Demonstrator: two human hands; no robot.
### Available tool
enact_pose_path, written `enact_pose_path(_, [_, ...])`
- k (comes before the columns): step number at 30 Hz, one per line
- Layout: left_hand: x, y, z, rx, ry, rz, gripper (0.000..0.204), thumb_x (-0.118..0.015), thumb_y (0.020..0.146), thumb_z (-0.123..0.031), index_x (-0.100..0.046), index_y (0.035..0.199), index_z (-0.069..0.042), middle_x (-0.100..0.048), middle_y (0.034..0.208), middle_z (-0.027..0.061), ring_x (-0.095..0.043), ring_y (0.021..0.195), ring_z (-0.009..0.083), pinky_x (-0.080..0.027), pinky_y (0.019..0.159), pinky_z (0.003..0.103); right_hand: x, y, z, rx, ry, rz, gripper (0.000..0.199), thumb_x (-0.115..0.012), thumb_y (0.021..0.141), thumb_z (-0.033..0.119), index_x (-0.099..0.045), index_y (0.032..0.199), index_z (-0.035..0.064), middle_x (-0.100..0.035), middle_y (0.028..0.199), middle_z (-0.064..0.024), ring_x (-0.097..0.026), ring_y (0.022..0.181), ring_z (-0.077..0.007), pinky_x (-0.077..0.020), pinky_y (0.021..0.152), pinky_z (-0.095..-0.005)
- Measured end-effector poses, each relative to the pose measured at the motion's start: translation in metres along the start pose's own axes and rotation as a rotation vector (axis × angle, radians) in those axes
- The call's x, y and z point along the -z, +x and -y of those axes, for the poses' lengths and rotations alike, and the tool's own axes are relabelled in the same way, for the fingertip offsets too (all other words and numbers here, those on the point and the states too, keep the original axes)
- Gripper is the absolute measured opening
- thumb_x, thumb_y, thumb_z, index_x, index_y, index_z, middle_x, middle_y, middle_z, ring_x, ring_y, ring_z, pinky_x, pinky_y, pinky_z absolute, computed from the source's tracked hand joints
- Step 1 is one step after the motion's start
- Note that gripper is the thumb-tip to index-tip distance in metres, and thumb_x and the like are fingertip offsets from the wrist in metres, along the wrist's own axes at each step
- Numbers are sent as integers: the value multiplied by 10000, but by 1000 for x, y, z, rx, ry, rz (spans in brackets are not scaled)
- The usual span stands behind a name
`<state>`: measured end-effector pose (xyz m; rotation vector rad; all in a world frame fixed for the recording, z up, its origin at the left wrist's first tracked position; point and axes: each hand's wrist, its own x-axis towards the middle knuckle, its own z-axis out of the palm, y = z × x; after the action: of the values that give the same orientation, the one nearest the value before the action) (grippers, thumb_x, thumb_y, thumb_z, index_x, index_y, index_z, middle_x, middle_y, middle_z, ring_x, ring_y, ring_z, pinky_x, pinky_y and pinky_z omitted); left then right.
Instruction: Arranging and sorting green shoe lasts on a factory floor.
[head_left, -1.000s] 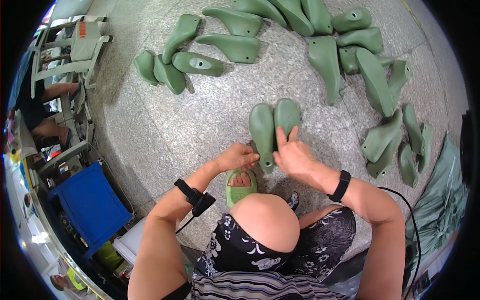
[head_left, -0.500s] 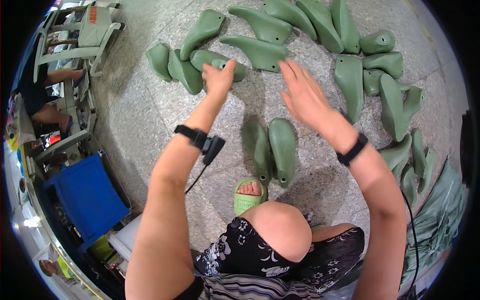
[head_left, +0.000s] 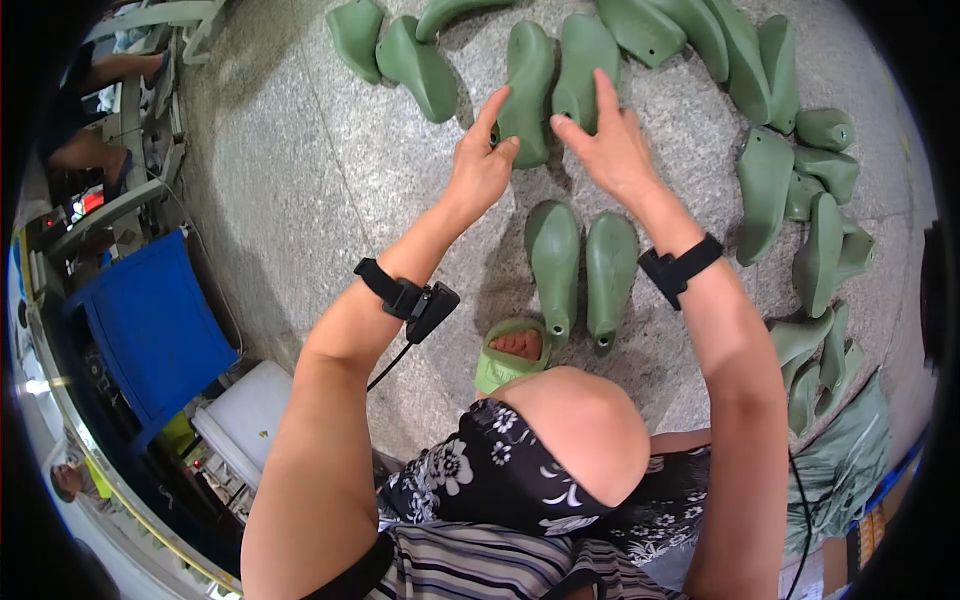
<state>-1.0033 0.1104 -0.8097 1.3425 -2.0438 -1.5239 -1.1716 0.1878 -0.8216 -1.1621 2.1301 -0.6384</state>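
Grn lasts (head_left: 553, 262), spkld flr (head_left: 290, 200), blu panel (head_left: 155, 330)

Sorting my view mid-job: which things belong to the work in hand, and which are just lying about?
In the work, it seems:
left upper last, at the left hand
right upper last, at the right hand
two lower lasts near the sandaled foot
other green lasts around

Apparently lying about:
blue panel
crumpled green sheeting

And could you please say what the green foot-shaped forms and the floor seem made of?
The green foot-shaped forms look like smooth, satin plastic: even colour, soft highlights. The floor may be smooth granite or terrazzo, given its grey speckles.
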Motion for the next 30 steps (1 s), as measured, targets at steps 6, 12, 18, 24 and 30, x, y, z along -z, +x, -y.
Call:
enact_pose_path(6, [20,-38,22,26,240,-12,437,-591,883,-191,-543,1295,-57,-536,1163,231,-514,1080,321,-416,937,374,-34,-29,19,29,211,275,895,-582,862,452,-102,1498,44,-629,1006,-300,-622,927,-451,-495,814,-483])
enact_pose_path(12, [19,-43,15,3,678,-115,515,-772,698,-358,-609,919,77,-460,978,269,-485,922,422,-453,788,465,-26,-46,25,159,182,561,617,-530,914,310,-328,1405,-2,-646,1010,-263,-632,926,-413,-496,824,-474])
enact_pose_path(18, [44,-75,28,47,701,-64,417,-744,740,-288,-585,880,72,-446,978,276,-491,868,431,-452,760,463,24,-30,-58,304,-45,85,298,-543,908,207,-588,1095,-21,-635,1031,-236,-588,985,-426,-480,841,-478])
enact_pose_path(24, [93,-169,73,179,793,-11,377,-727,769,-278,-597,945,28,-446,1068,285,-514,937,435,-460,835,460,64,-52,-115,126,-447,172,154,-611,852,132,-581,897,-12,-607,915,-223,-597,873,-403,-491,759,-468])
enact_pose_path(30, [134,-97,44,-238,920,-148,429,-641,823,-149,-543,1228,-49,-386,1329,322,-411,1226,481,-373,1006,531,60,-67,-106,60,-496,261,229,-664,845,162,-583,947,-26,-528,1066,-204,-590,952,-395,-511,796,-457])
